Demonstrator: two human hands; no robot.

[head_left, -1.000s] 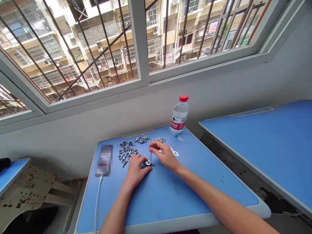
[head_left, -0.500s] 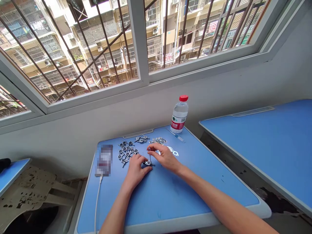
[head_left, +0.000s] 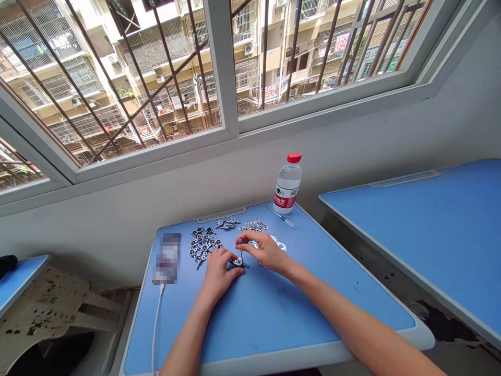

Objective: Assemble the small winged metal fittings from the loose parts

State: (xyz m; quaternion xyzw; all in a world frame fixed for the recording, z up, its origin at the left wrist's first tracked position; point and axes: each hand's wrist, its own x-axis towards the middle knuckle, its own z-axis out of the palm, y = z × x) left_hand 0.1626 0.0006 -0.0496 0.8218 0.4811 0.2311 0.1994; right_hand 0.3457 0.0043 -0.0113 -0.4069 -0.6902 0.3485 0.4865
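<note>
My left hand rests on the desk, thumb and fingers closed round a small metal part with thin arms sticking out. Above that part, my right hand pinches a slim upright tool, apparently a small screwdriver, its lower end at the part. The tip is too small to make out. Just left of my left hand lies a cluster of round metal parts with stems. Flat white metal plates are partly covered by my right hand.
Behind the hands lie more metal pieces and a pile of small links. A blue-handled screwdriver or pen lies near a red-capped water bottle. At left is a phone with a white cable on the blue desk.
Both hands keep nearly the same place. The right fingers have shifted slightly on the tool; the part in the left hand looks almost unmoved.
</note>
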